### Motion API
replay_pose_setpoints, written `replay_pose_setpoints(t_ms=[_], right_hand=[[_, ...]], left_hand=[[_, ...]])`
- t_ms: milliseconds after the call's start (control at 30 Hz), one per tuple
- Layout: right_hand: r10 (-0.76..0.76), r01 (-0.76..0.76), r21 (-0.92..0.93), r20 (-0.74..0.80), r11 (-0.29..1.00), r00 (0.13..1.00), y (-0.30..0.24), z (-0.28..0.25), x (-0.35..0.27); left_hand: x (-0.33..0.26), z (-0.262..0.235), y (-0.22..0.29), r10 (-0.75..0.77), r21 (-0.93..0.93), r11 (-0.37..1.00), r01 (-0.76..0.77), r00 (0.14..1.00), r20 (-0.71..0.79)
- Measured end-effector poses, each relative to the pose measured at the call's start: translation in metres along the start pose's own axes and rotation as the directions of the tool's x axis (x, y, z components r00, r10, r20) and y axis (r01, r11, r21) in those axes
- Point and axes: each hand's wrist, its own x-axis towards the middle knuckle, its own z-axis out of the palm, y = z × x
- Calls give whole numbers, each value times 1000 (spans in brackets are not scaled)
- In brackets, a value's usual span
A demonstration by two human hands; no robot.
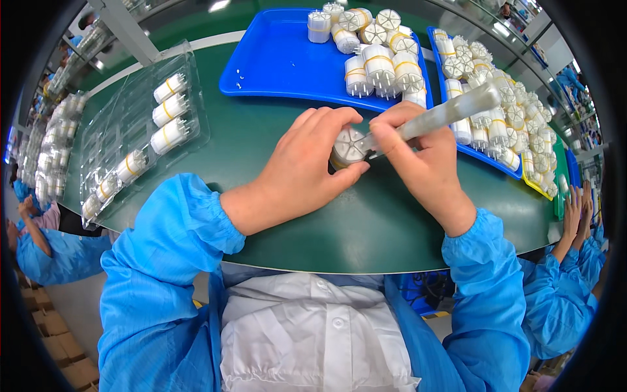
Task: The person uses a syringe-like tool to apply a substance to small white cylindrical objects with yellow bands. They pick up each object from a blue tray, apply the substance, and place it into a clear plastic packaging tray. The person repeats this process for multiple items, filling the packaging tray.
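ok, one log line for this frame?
left hand: grips white cylindrical plastic part | right hand: holds grey tool, tip on part's end | surface: green table | behind: blue tray

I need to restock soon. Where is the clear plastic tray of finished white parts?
In the head view the clear plastic tray lies on the green table at the person's left, beyond the left hand and left of the blue tray.

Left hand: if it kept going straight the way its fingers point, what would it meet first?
Most likely the right hand, just past the white cylindrical part that the left hand holds; the two look nearly touching, though depth is unclear.
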Motion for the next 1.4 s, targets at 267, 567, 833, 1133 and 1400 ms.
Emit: replay_pose_setpoints(t_ms=[267,567,833,1133,1400], right_hand=[[23,-23,24,5,999,1000,0,-2,1],[56,-56,62,-1,997,998,0,-3,2],[32,-33,67,8,997,999,6,-3,2],[-31,34,43,-64,999,997,4,-6,4],[10,-14,-19,-184,1000,983,6,-32,11]], left_hand=[[-2,5,-5,61,-216,975,-60,998,-3],[-3,-1,2,-47,-85,995,46,999,-18],[-4,2,-3,18,-251,968,-13,1000,15],[-1,-12,0,42,-11,999,-43,999,-22],[1,-53,-21,-34,358,931,68,995,-98]])
